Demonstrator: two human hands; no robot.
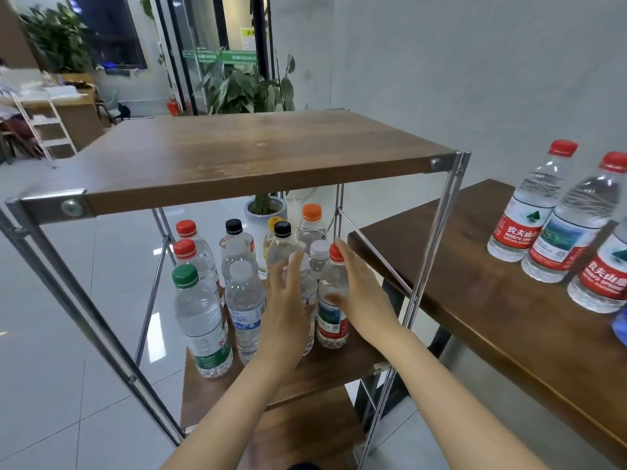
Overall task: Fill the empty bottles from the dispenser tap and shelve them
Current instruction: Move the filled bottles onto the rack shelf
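Both hands have straight fingers point(294, 264): right hand point(363, 293) touching the red-capped bottle point(334, 322), left hand point(288, 300) splayed beside it.

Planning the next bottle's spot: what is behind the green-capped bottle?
A near red-capped bottle and a far red-capped bottle stand behind the green-capped bottle. Their lower parts are covered.

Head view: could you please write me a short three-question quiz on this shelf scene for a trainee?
1. True or false: bottles stand on the top shelf.
2. The front-left bottle on the middle shelf has which cap colour: A green, B blue, C yellow?
3. Which hand is nearest the front-right red-capped bottle?
Key: 1 false; 2 A; 3 the right hand.
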